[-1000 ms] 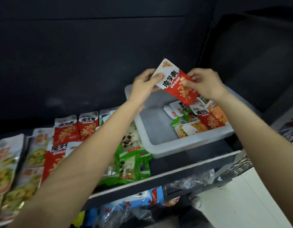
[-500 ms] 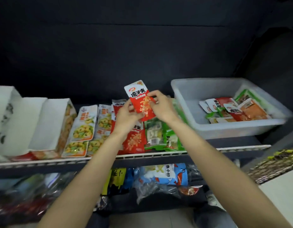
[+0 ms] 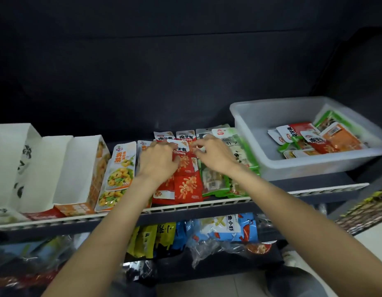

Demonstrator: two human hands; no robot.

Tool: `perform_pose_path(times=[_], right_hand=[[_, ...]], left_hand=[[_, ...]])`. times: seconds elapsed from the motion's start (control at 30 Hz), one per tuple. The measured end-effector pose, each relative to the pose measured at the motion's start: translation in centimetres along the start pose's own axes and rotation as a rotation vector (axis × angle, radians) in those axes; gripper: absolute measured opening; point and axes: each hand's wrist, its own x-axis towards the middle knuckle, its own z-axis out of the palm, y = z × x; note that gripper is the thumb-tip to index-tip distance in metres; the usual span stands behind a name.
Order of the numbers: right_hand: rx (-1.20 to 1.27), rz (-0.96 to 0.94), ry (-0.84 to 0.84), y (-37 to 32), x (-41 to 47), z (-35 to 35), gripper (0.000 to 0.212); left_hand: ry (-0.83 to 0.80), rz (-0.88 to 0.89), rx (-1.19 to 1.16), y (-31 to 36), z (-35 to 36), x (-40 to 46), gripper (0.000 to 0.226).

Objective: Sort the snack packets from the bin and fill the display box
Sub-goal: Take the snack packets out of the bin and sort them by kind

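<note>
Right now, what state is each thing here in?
Left hand: resting on the red packet.
Right hand: fingers bent at the packet's right edge, grip unclear.
Red packet: down on the red pile.
Bin: partly filled.
White display boxes: look unfilled.

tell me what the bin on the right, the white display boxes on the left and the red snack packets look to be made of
Bin: looks like translucent, frosted plastic; the packets inside show dimly through its front wall.
Display boxes: probably thin cardboard, matte white inside with sharp folded edges and printed outer sides.
Red snack packets: glossy plastic or foil film, judging by the sheen and crimped ends; which one I can't tell.
</note>
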Motion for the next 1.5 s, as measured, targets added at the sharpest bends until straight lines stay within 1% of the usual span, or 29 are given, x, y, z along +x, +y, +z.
perform_pose_path(times=[0.1,0.17,0.2,0.27,0.37,0.43,0.47,0.57,0.67,0.73,0.77,0.83,0.87,0.93,1.0,1.07,1.1,1.17,1.2,1.23,1.27,1.3,1.33,1.4,1.43,1.5], right_hand=[[0.071,-0.018,0.139,2.0,-1.7,-5.3,0.023],[0.09,0.033,0.204,4.5,-2.9,-8.5,0.019],[0.064,0.061,0.226,6.3,-3.2,-9.9,0.019],[-0.046,0.129,0.221,10.8,-3.2,-12.1,0.02],[-0.233,0.238,0.1,18.1,-2.0,-13.9,0.025],[-0.308,0.277,0.026,22.1,-0.9,-14.3,0.028],[-0.315,0.29,0.003,23.7,-0.2,-14.5,0.029],[-0.334,0.3,-0.057,27.0,1.8,-14.6,0.039],[-0.432,0.296,-0.19,29.6,3.3,-13.9,0.061],[-0.433,0.321,-0.288,31.1,3.7,-13.4,0.075],[-0.406,0.338,-0.327,31.6,3.7,-13.3,0.079],[-0.335,0.363,-0.359,32.3,3.8,-13.3,0.084],[-0.316,0.365,-0.356,32.5,3.8,-13.3,0.085],[-0.299,0.351,-0.336,32.3,3.7,-13.3,0.085],[-0.252,0.325,-0.288,32.0,3.6,-13.3,0.083],[-0.198,0.292,-0.231,31.3,3.3,-13.6,0.084],[-0.171,0.281,-0.213,30.9,3.0,-13.8,0.087],[-0.086,0.25,-0.21,29.9,2.4,-14.2,0.095],[-0.031,0.227,-0.206,29.2,1.9,-14.3,0.097],[0.017,0.194,-0.176,28.2,1.3,-14.4,0.095],[0.054,0.149,-0.1,27.2,0.7,-14.2,0.088],[0.092,0.094,0.022,26.0,0.0,-14.1,0.076],[0.142,0.049,0.167,24.9,-0.6,-13.8,0.061],[0.244,0.022,0.428,22.6,-1.7,-13.5,0.032],[0.288,0.032,0.517,21.4,-2.2,-13.4,0.021],[0.431,0.084,0.617,18.7,-3.1,-13.5,0.017]], left_hand=[[0.116,0.134,-0.15,2.3,-2.1,0.9,0.03],[0.184,0.241,-0.291,4.8,-3.0,1.9,0.025],[0.193,0.293,-0.371,6.3,-3.2,2.6,0.023],[0.146,0.37,-0.535,9.6,-2.7,4.5,0.017],[-0.011,0.395,-0.73,15.1,-1.0,8.8,0.017],[-0.121,0.4,-0.816,18.8,0.5,11.9,0.02],[-0.164,0.41,-0.821,20.6,1.4,13.4,0.022],[-0.253,0.446,-0.679,24.9,4.4,16.9,0.036],[-0.297,0.479,-0.355,27.7,7.2,19.6,0.054],[-0.361,0.485,-0.147,28.8,8.7,20.9,0.061],[-0.406,0.473,-0.081,29.1,9.3,21.3,0.062],[-0.466,0.437,-0.027,29.5,10.2,21.9,0.06],[-0.462,0.43,-0.034,29.5,10.4,22.0,0.058],[-0.39,0.417,-0.072,29.4,10.5,22.2,0.049],[-0.324,0.402,-0.125,29.2,10.2,22.5,0.036],[-0.303,0.332,-0.26,28.7,9.6,22.6,0.025],[-0.32,0.267,-0.417,28.3,9.1,22.6,0.022],[-0.399,0.109,-0.888,27.3,7.4,21.7,0.018],[-0.422,0.051,-1.099,26.7,6.2,20.8,0.019],[-0.43,0.019,-1.264,26.0,4.9,19.9,0.021],[-0.432,0.001,-1.395,25.1,3.6,19.0,0.023],[-0.426,-0.001,-1.5,24.2,2.4,18.0,0.025],[-0.412,-0.006,-1.588,23.2,1.3,17.1,0.025],[-0.395,-0.037,-1.716,21.2,-0.7,15.3,0.025],[-0.379,-0.04,-1.736,20.2,-1.5,14.2,0.025],[-0.319,0.003,-1.651,18.3,-2.8,12.0,0.023]])
